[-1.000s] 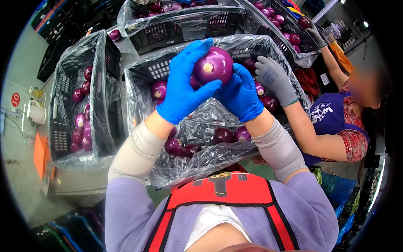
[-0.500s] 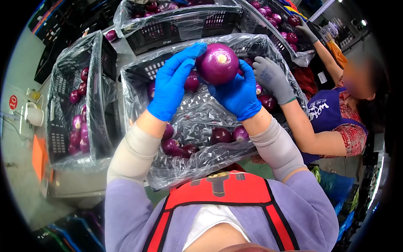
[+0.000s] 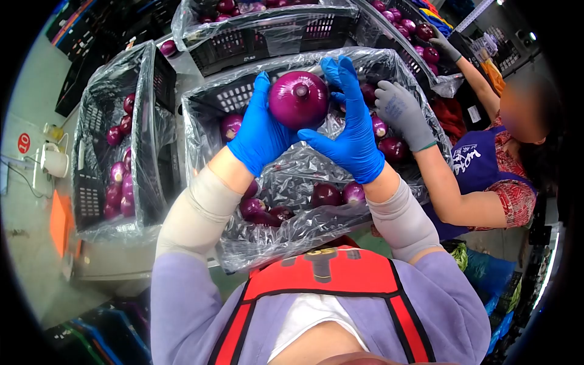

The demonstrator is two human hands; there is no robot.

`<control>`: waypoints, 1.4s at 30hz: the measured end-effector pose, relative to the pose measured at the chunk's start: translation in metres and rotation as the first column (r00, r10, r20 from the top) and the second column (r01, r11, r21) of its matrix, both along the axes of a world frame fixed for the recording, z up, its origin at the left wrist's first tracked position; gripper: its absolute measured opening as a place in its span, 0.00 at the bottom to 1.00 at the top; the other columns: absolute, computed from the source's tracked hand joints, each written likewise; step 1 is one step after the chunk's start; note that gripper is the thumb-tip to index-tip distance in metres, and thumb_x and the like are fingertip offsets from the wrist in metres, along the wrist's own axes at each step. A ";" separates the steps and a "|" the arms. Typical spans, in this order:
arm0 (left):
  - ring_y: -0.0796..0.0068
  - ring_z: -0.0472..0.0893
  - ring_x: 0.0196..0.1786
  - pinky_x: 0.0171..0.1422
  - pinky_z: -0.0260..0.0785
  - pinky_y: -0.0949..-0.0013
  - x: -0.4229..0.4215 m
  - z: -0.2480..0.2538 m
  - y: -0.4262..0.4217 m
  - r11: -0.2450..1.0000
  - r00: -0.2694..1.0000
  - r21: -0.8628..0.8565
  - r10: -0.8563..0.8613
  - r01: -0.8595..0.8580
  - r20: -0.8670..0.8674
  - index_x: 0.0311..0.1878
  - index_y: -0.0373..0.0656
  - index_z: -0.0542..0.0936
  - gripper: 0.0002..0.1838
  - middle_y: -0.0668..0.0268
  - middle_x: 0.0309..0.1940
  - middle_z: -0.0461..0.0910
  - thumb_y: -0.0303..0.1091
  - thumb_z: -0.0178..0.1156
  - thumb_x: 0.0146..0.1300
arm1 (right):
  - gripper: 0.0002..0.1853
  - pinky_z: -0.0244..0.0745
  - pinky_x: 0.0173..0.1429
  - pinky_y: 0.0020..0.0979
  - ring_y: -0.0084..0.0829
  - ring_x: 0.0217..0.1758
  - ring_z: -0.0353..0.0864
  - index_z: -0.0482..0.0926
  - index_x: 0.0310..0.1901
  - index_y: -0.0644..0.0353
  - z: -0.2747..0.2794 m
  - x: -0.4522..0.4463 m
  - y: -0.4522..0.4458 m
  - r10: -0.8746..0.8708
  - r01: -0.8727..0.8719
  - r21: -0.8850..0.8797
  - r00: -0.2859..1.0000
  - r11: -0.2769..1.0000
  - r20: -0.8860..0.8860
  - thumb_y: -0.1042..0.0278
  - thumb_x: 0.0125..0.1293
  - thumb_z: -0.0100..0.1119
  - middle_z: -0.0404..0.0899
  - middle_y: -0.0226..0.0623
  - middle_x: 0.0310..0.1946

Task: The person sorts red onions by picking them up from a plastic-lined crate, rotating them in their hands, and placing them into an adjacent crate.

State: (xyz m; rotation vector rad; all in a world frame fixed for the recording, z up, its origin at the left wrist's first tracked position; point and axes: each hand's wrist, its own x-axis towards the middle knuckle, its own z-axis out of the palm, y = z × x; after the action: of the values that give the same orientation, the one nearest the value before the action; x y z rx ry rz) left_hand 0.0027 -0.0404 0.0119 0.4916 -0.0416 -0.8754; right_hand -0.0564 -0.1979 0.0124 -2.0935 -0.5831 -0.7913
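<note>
A large shiny red onion sits in my left hand, which wears a blue glove and cups it from the left and below. The onion's small round end faces up at me. Close on its right, my blue-gloved right hand is open, thumb and fingers spread apart. Below both hands is a black crate lined with clear plastic. More red onions lie inside it, some at the near side and others partly hidden behind my hands.
At left stands another lined crate with onions. Further lined crates of onions stand at the back. On the right, a co-worker's grey-gloved hand reaches into my crate; their other gloved hand is at a back crate.
The onion has turned, its pale end giving way to the darker end, and shifted slightly left into my left hand. My right hand has opened and spread beside it.
</note>
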 end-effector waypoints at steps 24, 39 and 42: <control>0.60 0.72 0.63 0.68 0.65 0.55 -0.004 0.003 0.003 0.984 0.971 0.063 0.154 -0.168 0.182 0.65 0.40 0.65 0.36 0.53 0.61 0.70 0.62 0.39 0.68 | 0.49 0.57 0.72 0.38 0.42 0.73 0.56 0.55 0.69 0.61 -0.004 -0.001 0.002 0.130 -0.100 0.205 0.982 0.974 -0.140 0.64 0.48 0.74 0.53 0.49 0.71; 0.60 0.73 0.62 0.67 0.66 0.57 -0.001 -0.002 0.003 0.983 0.955 0.035 0.169 -0.183 0.242 0.66 0.40 0.65 0.35 0.54 0.59 0.72 0.60 0.41 0.69 | 0.50 0.62 0.69 0.35 0.37 0.72 0.58 0.53 0.70 0.61 -0.002 -0.001 0.001 0.141 -0.120 0.146 0.980 0.982 -0.140 0.66 0.47 0.74 0.46 0.45 0.73; 0.62 0.71 0.63 0.68 0.63 0.58 -0.002 -0.002 0.002 0.983 0.939 0.028 0.162 -0.179 0.303 0.67 0.41 0.63 0.34 0.56 0.62 0.70 0.59 0.40 0.70 | 0.49 0.58 0.71 0.39 0.45 0.72 0.58 0.55 0.69 0.60 -0.002 -0.003 0.006 0.110 -0.090 0.163 0.987 0.983 -0.114 0.65 0.47 0.74 0.54 0.49 0.70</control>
State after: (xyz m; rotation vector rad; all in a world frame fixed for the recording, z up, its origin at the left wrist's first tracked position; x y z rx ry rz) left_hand 0.0010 -0.0387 0.0097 0.6672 -0.2505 -0.6267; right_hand -0.0594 -0.1922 0.0103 -1.9370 -0.5371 -0.6258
